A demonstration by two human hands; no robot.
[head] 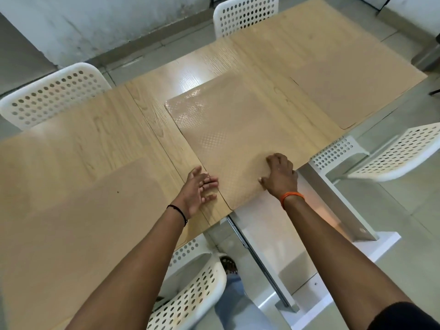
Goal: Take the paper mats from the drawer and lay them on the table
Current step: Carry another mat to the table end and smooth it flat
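A: The person is squaring up the middle mat, a tan rectangular paper mat with a glossy dotted texture (228,129), on the light wood-grain table (95,129). The right hand (279,175) rests on its near right part with the fingers bent and the tips pressing down. It pinches nothing that can be seen. The left hand (198,186) lies flat and relaxed at the mat's near left edge, fingers straight, touching the edge and gripping nothing.

B: So what makes the step go well?

A: Probably keeping the right fingertips as an anchor while the left hand nudges the edge, so the mat turns rather than slides. Its near corner already overhangs the table's near edge, so it likely needs pushing farther in. Light pressure seems wise, since a paper sheet may buckle.

B: And the other mats?

A: Two more lie on the table — a plain tan mat at near left (90,222) and another at far right (352,91), well apart from the middle one.

B: Anything left in the drawer?

A: The white drawer (273,234) stands pulled out below the right arm, just under the table's near edge. Its visible floor shows bare white, with no mat in the part that can be seen — the arm hides some of it. White perforated plastic chairs (54,96) stand around the table.
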